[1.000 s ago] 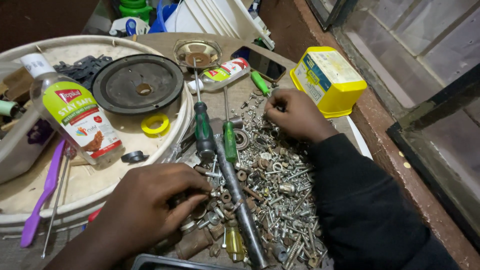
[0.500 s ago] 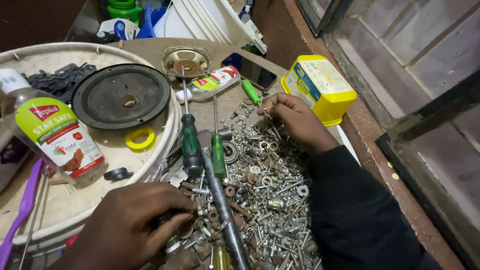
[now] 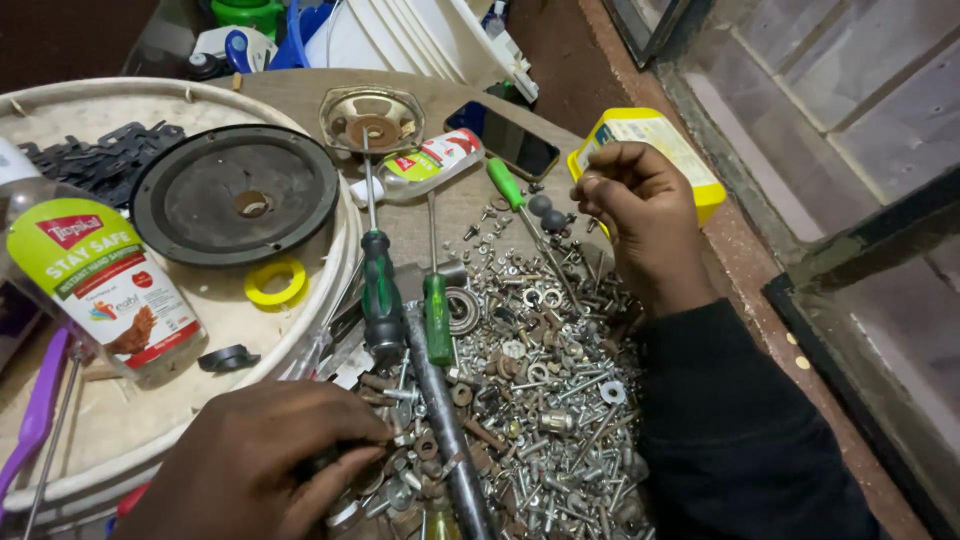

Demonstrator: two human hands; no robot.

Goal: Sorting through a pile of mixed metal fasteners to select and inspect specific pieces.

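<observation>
The right hand is seen in the upper right of the middle of the frame, raised just above the far edge of the heap of screws, nuts and washers. Its fingers are curled inward and the thumb is pressed to the forefinger in a narrow pinch; whether a small part is held there cannot be told. The wrist is bent down toward the lower right, where a dark sleeve covers the forearm. Just behind the knuckles a yellow box is partly hidden.

The left hand is laid at the lower left, palm down, with its fingertips bent narrowly into the near edge of the heap. Small metal pieces are touched and loosely gathered under the fingers, but a firm hold on any single one cannot be made out.

The heap is spread between the two hands, across the lower centre of the frame. Two green-handled screwdrivers are laid upright in the picture at its left edge, and a third green-handled one is placed nearer the right hand. A dark metal rod runs down through the heap beside the left hand.

At the left, a round white tray is seen, bearing a dark speaker cone, a yellow ring and a clear bottle with a green label.
</observation>
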